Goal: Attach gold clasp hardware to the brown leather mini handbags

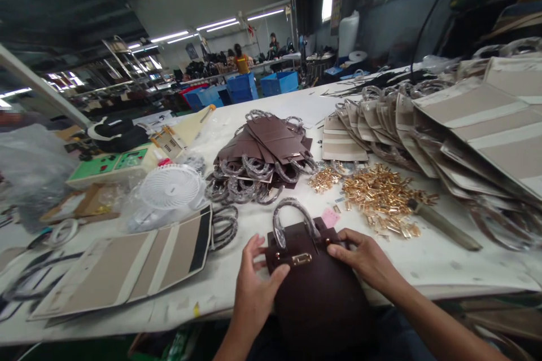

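Note:
A dark brown bag panel (322,293) lies at the table's front edge, its lower part hanging toward me. Its handle (292,203), wrapped in clear plastic, arches up at the far end, and a gold clasp plate (301,259) sits between the handle ends. My left hand (260,282) grips the panel's left edge, thumb on top beside the clasp. On the right corner, my right hand (362,254) pinches the panel with its thumb near a small gold stud. Loose gold fittings (376,192) are heaped beyond my right hand.
Brown panels (271,141) are piled ahead. Beige-lined panels (486,118) are stacked at right, another (139,265) lies at left. A white fan (171,186) stands at left, a dark-handled tool (449,228) at right. Two people and blue bins (279,83) are far back.

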`<state>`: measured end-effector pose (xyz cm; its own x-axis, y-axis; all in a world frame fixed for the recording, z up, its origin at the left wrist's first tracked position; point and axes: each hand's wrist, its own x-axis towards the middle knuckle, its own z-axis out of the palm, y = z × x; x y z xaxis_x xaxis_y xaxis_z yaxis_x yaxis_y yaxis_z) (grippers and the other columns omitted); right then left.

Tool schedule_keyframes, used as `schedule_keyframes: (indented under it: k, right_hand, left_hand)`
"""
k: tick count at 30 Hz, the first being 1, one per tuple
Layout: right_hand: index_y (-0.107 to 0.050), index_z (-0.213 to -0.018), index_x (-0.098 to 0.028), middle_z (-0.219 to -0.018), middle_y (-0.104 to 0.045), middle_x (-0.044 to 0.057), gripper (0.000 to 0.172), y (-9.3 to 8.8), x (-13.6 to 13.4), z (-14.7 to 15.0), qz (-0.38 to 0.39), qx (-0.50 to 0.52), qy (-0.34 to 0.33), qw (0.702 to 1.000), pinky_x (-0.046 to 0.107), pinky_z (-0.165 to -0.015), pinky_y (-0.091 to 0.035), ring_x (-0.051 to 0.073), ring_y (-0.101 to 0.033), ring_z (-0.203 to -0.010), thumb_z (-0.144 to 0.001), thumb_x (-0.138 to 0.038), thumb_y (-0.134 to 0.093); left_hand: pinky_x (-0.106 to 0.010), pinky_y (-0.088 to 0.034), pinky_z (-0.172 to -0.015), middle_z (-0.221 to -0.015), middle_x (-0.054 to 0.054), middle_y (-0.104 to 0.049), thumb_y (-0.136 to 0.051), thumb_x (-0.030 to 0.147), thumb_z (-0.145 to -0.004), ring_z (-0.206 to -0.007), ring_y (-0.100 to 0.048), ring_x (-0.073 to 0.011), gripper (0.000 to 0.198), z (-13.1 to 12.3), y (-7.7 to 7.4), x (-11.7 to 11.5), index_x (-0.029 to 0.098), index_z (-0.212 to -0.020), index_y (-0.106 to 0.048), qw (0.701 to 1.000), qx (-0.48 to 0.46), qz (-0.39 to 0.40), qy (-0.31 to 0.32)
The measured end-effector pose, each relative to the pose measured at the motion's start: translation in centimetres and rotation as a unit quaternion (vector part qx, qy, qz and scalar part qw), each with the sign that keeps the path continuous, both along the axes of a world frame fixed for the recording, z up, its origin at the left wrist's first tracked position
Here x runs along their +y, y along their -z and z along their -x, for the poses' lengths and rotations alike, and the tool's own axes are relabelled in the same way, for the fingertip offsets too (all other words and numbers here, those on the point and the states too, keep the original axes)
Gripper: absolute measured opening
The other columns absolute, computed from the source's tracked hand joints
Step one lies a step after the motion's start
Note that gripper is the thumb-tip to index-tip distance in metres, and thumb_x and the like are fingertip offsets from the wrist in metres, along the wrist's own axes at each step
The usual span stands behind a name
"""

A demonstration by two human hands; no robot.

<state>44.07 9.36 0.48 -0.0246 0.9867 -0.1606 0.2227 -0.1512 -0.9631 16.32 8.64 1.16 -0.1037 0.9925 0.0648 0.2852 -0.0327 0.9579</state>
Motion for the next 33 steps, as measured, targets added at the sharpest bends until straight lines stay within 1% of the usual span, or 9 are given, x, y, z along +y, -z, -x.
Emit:
schedule_keyframes:
  k: [2,4,10,15,18,21,23,28,33]
  right_hand:
    - [-0.068,-0.082,-0.018,-0.074,-0.061,0.0,0.048,-0.5,-0.1,0.4,-0.007,0.022,0.003,1.0,0.027,-0.064,-0.038,0.018,-0.053,-0.071,-0.078,-0.066,-0.077]
    - [-0.069,-0.083,-0.018,-0.074,-0.061,0.0,0.05,-0.7,0.0,0.6,-0.007,0.031,0.003,0.999,0.027,-0.064,-0.038,0.018,-0.052,-0.071,-0.078,-0.066,-0.078]
    - [-0.074,-0.09,-0.018,-0.079,-0.066,0.002,0.054,-0.1,1.3,-0.4,-0.007,-0.019,-0.018,1.0,0.029,-0.069,-0.04,0.022,-0.059,-0.078,-0.086,-0.072,-0.068]
    - [-0.076,-0.096,-0.021,-0.089,-0.073,0.005,0.051,0.3,2.9,-2.8,-0.062,-0.123,0.032,0.99,0.033,-0.077,-0.047,0.025,-0.067,-0.085,-0.094,-0.068,-0.057]
    - [-0.077,-0.097,-0.022,-0.093,-0.075,0.006,0.044,0.4,5.1,-3.9,-0.111,-0.219,0.039,0.969,0.033,-0.075,-0.05,0.025,-0.069,-0.084,-0.095,-0.061,-0.058]
    - [-0.077,-0.103,-0.023,-0.106,-0.074,0.006,0.029,0.3,8.7,-4.1,-0.161,-0.317,0.018,0.934,0.031,-0.081,-0.051,0.023,-0.07,-0.091,-0.097,-0.047,-0.06]
    - [-0.078,-0.107,-0.024,-0.109,-0.074,0.006,0.023,0.5,11.6,-3.8,-0.15,-0.358,0.015,0.921,0.031,-0.079,-0.05,0.022,-0.07,-0.089,-0.093,-0.039,-0.067]
    - [-0.077,-0.111,-0.024,-0.111,-0.072,0.009,0.031,1.8,16.6,-2.6,-0.117,-0.416,0.035,0.901,0.032,-0.072,-0.044,0.028,-0.068,-0.091,-0.084,-0.04,-0.078]
    - [-0.078,-0.097,-0.021,-0.103,-0.072,0.01,0.019,2.5,16.9,-2.4,-0.155,-0.383,0.038,0.91,0.033,-0.074,-0.045,0.027,-0.067,-0.086,-0.083,-0.027,-0.066]
  left_hand:
    - [-0.045,-0.056,-0.103,-0.14,-0.018,-0.063,-0.088,0.04,-0.074,-0.122,-0.067,-0.0322,0.091,-0.1,0.7,-0.6,0.02,-0.15,-0.042,0.986,-0.123,0.087,0.065]
    - [-0.043,-0.055,-0.104,-0.133,-0.015,-0.069,-0.089,0.039,-0.073,-0.12,-0.068,-0.0318,0.082,-0.7,0.7,-0.8,0.019,-0.143,-0.05,0.972,-0.188,0.112,0.087]
    - [-0.037,-0.054,-0.095,-0.112,-0.011,-0.077,-0.088,0.044,-0.074,-0.104,-0.071,-0.0283,0.058,-2.2,0.4,0.9,0.015,-0.12,-0.067,0.982,-0.148,0.114,0.025]
    - [-0.036,-0.051,-0.101,-0.114,-0.01,-0.077,-0.081,0.057,-0.079,-0.113,-0.069,-0.0287,0.055,-2.5,1.5,2.3,0.015,-0.114,-0.072,0.974,-0.191,0.119,-0.017]
    - [-0.041,-0.054,-0.102,-0.106,-0.012,-0.079,-0.08,0.061,-0.08,-0.11,-0.072,-0.0304,0.056,-2.7,1.8,3.0,0.015,-0.11,-0.073,0.933,-0.298,0.193,-0.064]
    - [-0.047,-0.057,-0.099,-0.094,-0.013,-0.079,-0.079,0.056,-0.084,-0.101,-0.076,-0.0322,0.052,-2.8,2.1,3.5,0.014,-0.112,-0.073,0.879,-0.394,0.263,-0.058]
    - [-0.049,-0.058,-0.097,-0.091,-0.014,-0.079,-0.078,0.054,-0.085,-0.097,-0.077,-0.033,0.05,-2.7,2.1,3.6,0.013,-0.114,-0.073,0.867,-0.413,0.275,-0.053]
    - [-0.048,-0.058,-0.097,-0.096,-0.015,-0.079,-0.077,0.06,-0.083,-0.101,-0.075,-0.0345,0.056,-2.4,2.2,2.8,0.013,-0.114,-0.073,0.88,-0.401,0.25,-0.049]
    - [-0.04,-0.054,-0.097,-0.107,-0.014,-0.075,-0.066,0.07,-0.086,-0.108,-0.069,-0.0318,0.063,-2.1,3.4,2.3,0.012,-0.112,-0.07,0.962,-0.24,0.124,-0.031]
